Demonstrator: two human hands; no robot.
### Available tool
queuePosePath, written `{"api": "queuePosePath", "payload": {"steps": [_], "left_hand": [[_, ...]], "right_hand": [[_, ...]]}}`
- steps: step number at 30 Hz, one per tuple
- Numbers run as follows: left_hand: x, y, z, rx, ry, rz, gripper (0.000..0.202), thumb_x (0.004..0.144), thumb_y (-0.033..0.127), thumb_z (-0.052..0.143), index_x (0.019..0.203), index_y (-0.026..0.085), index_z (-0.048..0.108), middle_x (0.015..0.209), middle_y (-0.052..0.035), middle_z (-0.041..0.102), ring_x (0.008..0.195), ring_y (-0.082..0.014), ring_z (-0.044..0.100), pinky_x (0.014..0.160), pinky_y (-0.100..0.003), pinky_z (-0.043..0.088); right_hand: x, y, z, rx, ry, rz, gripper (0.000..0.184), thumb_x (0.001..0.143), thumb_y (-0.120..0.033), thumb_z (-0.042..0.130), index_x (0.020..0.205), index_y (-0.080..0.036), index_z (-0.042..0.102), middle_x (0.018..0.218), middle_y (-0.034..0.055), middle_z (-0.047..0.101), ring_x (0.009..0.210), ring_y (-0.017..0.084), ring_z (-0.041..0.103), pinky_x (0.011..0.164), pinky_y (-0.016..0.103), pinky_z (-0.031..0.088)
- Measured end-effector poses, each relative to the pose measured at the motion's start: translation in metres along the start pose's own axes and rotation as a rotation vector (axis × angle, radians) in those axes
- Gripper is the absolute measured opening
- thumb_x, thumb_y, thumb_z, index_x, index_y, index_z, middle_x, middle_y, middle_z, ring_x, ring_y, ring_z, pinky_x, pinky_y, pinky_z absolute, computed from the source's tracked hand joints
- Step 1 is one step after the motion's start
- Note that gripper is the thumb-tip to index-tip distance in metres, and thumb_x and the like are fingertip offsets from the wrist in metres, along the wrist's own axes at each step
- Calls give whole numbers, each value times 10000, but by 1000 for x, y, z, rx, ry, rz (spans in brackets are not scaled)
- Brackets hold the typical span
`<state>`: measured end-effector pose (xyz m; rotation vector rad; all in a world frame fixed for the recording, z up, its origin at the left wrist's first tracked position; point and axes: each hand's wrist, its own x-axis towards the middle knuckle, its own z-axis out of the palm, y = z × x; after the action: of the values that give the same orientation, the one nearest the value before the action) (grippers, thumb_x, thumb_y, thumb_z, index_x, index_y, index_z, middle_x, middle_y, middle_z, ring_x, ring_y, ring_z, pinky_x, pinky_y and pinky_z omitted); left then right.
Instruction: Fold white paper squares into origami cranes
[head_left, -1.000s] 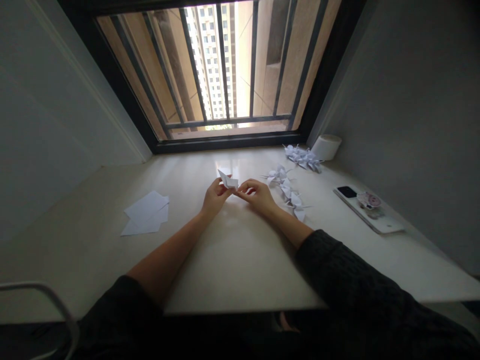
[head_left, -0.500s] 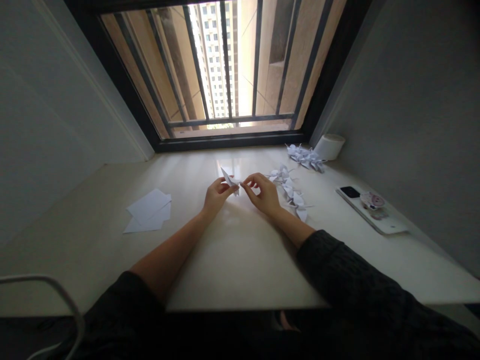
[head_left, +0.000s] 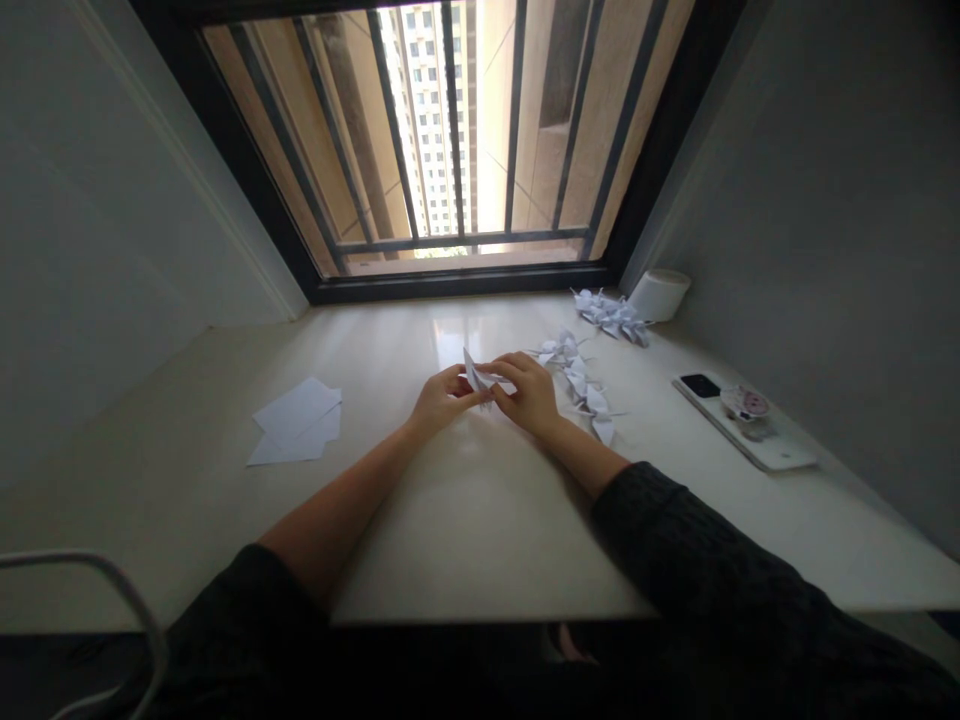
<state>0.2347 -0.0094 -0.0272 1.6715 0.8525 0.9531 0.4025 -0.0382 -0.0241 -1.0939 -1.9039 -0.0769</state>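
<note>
Between my hands, above the middle of the white counter (head_left: 480,540), is a small folded white paper crane (head_left: 473,374), one pointed part sticking up. My left hand (head_left: 441,402) pinches it from the left, thumb in front. From the right, my right hand (head_left: 527,392) has its thumb and fingers closed on the paper too. Part of the folds is hidden behind my fingers. Close to my right hand lies a row of folded paper cranes (head_left: 576,378).
Flat white paper sheets (head_left: 296,425) lie on the left. At the back right are a second heap of paper cranes (head_left: 611,316) and a white roll (head_left: 660,295). A phone (head_left: 742,420) rests on the right. A pale cable (head_left: 112,570) curves at the lower left. Beyond stands a barred window (head_left: 457,150).
The paper crane has shifted slightly right and turned more upright. My right hand's fingers have moved from its right tip onto its body. My left hand has followed slightly to the right.
</note>
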Motion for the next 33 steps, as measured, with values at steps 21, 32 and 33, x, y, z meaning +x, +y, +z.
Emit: {"api": "queuePosePath", "payload": {"steps": [21,32,33], "left_hand": [[2,-5,0,-7,84,20,437,636,392,743,967,133,622,828,-79,692,691,-164,636,657,-269,487],[1,-9,0,62,117,51,488,686,415,701,1084,145,619,867,-79,699,726,-172,645,677,-265,491],[1,-10,0,50,116,40,523,690,412,699,1129,147,601,876,-82,701,742,-180,650,689,-272,494]], "right_hand": [[4,25,-10,0,99,145,150,802,-356,625,876,-263,716,798,27,710,748,191,630,702,326,471],[5,25,-10,-48,161,173,157,765,-380,658,740,-226,676,735,15,694,698,183,617,650,304,448],[4,24,-10,-37,154,176,156,773,-379,649,754,-227,674,741,13,694,703,181,618,660,305,452]]}}
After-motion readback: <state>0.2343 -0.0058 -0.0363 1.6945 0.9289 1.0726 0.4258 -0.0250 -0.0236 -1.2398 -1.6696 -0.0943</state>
